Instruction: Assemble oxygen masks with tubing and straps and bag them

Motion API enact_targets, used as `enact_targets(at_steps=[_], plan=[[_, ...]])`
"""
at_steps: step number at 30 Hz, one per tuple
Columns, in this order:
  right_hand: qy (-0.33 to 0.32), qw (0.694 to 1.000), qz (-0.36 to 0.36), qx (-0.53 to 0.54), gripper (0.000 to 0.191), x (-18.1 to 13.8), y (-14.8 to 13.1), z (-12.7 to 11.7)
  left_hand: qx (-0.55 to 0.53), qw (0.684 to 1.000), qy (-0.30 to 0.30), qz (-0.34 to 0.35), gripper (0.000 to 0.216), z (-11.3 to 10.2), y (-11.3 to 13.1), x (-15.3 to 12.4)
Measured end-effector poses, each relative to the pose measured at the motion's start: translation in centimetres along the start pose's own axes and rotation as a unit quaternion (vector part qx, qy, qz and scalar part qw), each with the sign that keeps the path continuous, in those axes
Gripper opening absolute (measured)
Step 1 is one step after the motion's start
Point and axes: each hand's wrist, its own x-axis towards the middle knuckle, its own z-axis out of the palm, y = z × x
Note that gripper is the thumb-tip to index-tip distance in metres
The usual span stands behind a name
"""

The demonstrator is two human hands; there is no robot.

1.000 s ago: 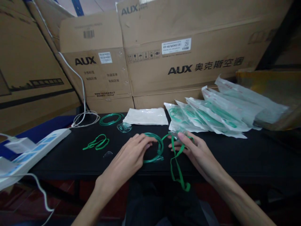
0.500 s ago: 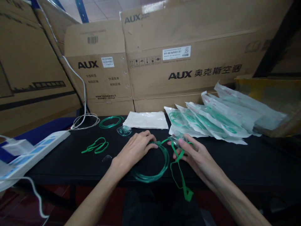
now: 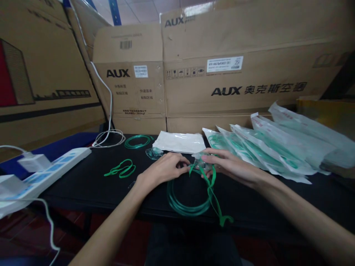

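Observation:
A clear plastic oxygen mask (image 3: 199,165) is between my two hands, above the black table. My right hand (image 3: 226,161) grips its right side, thumb on top. The fingers of my left hand (image 3: 169,167) are pinched together at the mask's left edge; exactly what lies between the fingertips is partly hidden. From the mask a green elastic strap (image 3: 211,190) dangles in a loop, its lower end reaching the front of the table. Coiled green tubing (image 3: 188,211) lies beneath and in front of both hands.
Behind my left hand are another clear mask (image 3: 154,153), a second tubing coil (image 3: 138,141) and a flat white package (image 3: 179,142). A loose green strap (image 3: 121,170) lies left. Several packaged sets (image 3: 249,147) stand right. A power strip (image 3: 59,173) and cardboard boxes (image 3: 188,96) border the table.
My right hand has moved nearer to my left with the mask, and the strap swings along. My left fingers have gone from the tubing bundle to the mask's edge. The view has shifted left.

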Motion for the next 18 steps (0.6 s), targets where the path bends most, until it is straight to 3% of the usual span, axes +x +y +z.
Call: enact_targets(at_steps=[4,9,12,18], plan=[[-0.011,0.999,-0.006,0.033,0.023,1.5,1.4,-0.9,-0.044,0.999,0.013,0.021,0.027,0.5,-0.7,0.5],[0.062,0.996,-0.034,0.052,0.023,1.4,2.1,-1.1,-0.053,0.993,0.085,0.058,0.023,0.9,-0.9,0.2],[0.118,0.992,-0.035,-0.018,0.027,1.2,1.7,-1.2,-0.065,0.989,0.116,0.068,0.023,1.0,-0.8,0.0],[0.117,0.973,-0.027,-0.197,0.027,1.2,1.6,-1.4,-0.062,0.985,0.131,0.093,0.026,1.3,-0.9,0.0]])
